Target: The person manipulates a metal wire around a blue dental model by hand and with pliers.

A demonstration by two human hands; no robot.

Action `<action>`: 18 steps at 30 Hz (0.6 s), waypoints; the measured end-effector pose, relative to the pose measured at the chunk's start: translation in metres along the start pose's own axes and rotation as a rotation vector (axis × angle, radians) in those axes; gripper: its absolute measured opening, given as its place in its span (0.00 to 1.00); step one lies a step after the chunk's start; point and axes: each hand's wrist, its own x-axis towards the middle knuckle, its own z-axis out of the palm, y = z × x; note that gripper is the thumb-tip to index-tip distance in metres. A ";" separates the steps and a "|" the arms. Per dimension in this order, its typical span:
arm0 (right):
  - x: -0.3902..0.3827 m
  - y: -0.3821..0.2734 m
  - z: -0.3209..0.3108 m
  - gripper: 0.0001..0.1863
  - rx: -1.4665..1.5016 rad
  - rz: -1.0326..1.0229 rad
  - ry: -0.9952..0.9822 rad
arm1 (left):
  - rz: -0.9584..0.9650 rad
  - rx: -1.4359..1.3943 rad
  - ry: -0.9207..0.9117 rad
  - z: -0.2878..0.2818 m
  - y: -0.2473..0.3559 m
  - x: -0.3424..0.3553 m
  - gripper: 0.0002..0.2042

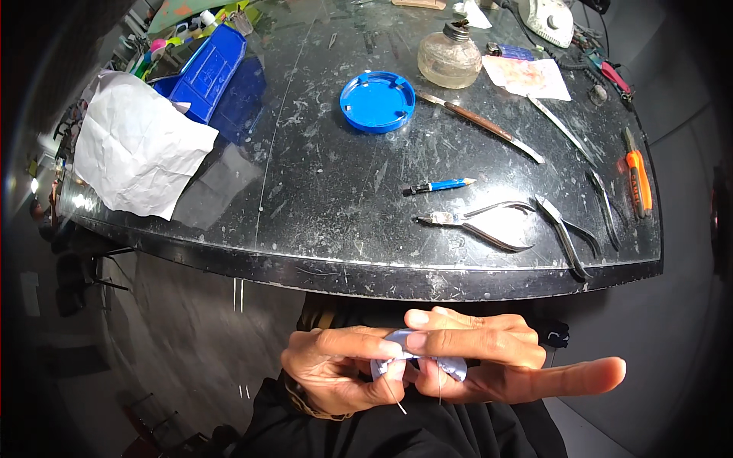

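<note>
Pale-blue curved piece [456,369], thin wires [395,399] sticking out, lower centre of frame; left hand [328,370] and right hand [489,349] both pinch it. Silver pliers [447,219] lie on black table [321,198], right of centre.

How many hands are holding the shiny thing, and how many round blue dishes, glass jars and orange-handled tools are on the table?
Left hand and right hand: 2
Dish: 1
Jar: 1
Orange-handled tool: 1
Total: 5

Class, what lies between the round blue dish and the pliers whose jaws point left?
In the head view, a short blue pencil lies between the dish and the pliers.
</note>
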 end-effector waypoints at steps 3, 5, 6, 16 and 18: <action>-0.001 -0.001 0.001 0.39 -0.021 -0.020 -0.065 | -0.002 -0.076 0.027 0.002 -0.001 -0.003 0.15; -0.002 -0.001 0.001 0.40 -0.042 -0.014 -0.052 | 0.035 -0.118 0.070 0.005 -0.005 -0.004 0.15; -0.004 -0.001 0.004 0.40 -0.038 0.002 0.000 | 0.035 -0.120 0.075 0.008 -0.005 -0.003 0.15; -0.005 0.003 0.001 0.31 0.039 -0.012 0.034 | 0.005 -0.023 0.088 0.006 0.000 0.001 0.12; -0.003 0.003 -0.004 0.33 0.024 -0.027 -0.033 | -0.017 -0.007 0.095 0.006 0.000 0.001 0.12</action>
